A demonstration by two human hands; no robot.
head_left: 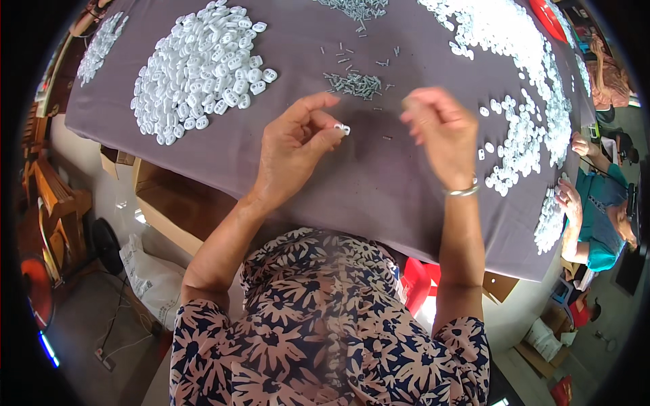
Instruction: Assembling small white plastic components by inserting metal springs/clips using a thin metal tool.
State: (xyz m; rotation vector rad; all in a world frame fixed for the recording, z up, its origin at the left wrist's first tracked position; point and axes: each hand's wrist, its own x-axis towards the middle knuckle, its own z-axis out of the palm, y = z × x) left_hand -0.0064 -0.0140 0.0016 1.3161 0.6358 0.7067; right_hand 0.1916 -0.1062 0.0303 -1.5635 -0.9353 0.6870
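My left hand (296, 141) is closed, with thumb and fingertips pinching a small white plastic piece (343, 128) with holes in it. To the right, my right hand (445, 128) is raised over the table with curled fingers, smeared by motion; whether it holds anything cannot be made out. Beyond and between the hands lies a small heap of short grey metal parts (355, 85), like pins or springs. One loose metal part (386, 138) rests on the cloth between them. A large mound of similar white pieces (203, 71) sits to the left of my left hand.
A dark cloth covers the table (365, 196). More white pieces (518, 145) spread along the right side, and another metal heap (355, 7) lies at the far edge. A cardboard box (176, 203) stands below left. A person in teal (602, 216) works at the right edge.
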